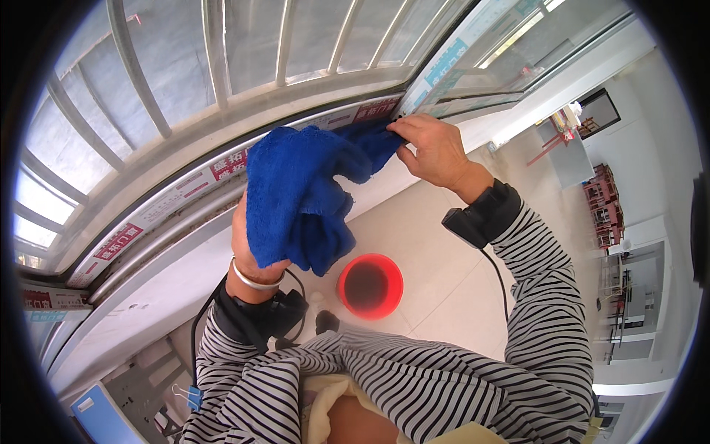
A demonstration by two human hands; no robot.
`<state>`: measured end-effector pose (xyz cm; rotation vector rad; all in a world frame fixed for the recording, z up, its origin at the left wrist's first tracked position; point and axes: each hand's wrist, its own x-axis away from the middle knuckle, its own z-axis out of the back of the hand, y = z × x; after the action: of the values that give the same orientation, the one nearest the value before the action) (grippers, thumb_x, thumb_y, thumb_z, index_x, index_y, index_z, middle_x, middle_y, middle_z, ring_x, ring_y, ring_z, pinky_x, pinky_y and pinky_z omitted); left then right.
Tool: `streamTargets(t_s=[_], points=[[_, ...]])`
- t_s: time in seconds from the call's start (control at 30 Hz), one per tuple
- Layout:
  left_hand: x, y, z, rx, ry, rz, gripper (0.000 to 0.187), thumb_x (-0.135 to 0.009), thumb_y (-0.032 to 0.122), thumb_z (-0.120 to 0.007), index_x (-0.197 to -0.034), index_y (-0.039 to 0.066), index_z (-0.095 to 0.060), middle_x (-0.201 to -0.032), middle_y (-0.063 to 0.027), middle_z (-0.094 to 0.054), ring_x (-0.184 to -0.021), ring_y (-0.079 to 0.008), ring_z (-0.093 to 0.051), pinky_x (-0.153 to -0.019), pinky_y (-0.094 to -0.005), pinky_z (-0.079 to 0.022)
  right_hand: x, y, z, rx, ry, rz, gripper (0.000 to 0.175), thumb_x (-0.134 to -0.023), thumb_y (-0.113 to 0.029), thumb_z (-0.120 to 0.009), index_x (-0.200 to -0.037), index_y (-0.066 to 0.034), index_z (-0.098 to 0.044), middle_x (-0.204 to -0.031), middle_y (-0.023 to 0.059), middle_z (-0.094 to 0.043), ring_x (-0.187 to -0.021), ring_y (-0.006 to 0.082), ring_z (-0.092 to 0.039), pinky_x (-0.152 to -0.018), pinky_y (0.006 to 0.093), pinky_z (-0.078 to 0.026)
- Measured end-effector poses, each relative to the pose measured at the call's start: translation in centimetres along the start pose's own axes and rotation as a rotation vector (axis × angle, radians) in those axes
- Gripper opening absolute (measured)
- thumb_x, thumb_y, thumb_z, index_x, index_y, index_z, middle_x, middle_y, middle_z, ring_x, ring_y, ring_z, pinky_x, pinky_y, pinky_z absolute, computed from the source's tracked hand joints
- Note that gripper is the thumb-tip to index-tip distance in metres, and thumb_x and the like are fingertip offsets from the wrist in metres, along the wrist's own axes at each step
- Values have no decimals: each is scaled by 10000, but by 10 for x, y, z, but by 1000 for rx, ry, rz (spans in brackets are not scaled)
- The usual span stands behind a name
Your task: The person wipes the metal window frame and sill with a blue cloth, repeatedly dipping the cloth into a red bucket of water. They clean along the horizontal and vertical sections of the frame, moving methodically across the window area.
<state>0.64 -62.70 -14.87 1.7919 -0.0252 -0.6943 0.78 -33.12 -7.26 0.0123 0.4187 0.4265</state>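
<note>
A blue cloth (302, 188) drapes over my left hand (244, 244), covering most of its fingers. Its far end is pinched between the thumb and fingers of my right hand (435, 147), at the corner where the window track meets the sliding sash. The cloth lies against the lower window frame (183, 188), which carries printed protective film. Dirt shows along the metal track beside it. On the floor below stands a red bucket (400, 288) with dark water in it.
Metal bars (213, 55) stand outside the window. A glazed sash (477, 61) is at the right. A white sill wall (166, 266) runs below the frame. A blue-topped piece of furniture (105, 413) is at lower left. Stacked reddish stools (603, 205) stand far right. Black cables hang from both wrists.
</note>
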Motion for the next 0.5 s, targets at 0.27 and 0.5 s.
streamTargets(t_s=[0.27,0.5], points=[[22,-13,20,530,94,117,515,-844,185,-732,-1296,41,-531,-1224,-122,-631,-1080,-238,-633,-966,-341,-489,-21,-1,6,-63,44,-81,203,-735,-101,-684,-937,-86,-671,-861,96,-645,-769,310,-634,-650,392,-510],[33,-19,54,32,92,-22,477,-892,199,-663,-1307,27,-505,-1218,-123,-622,-1085,-226,-617,-974,-342,-474,-11,-2,26,-509,26,-396,163,-792,-82,-668,-947,-37,-694,-752,96,-685,-608,176,-638,-587,285,-500]])
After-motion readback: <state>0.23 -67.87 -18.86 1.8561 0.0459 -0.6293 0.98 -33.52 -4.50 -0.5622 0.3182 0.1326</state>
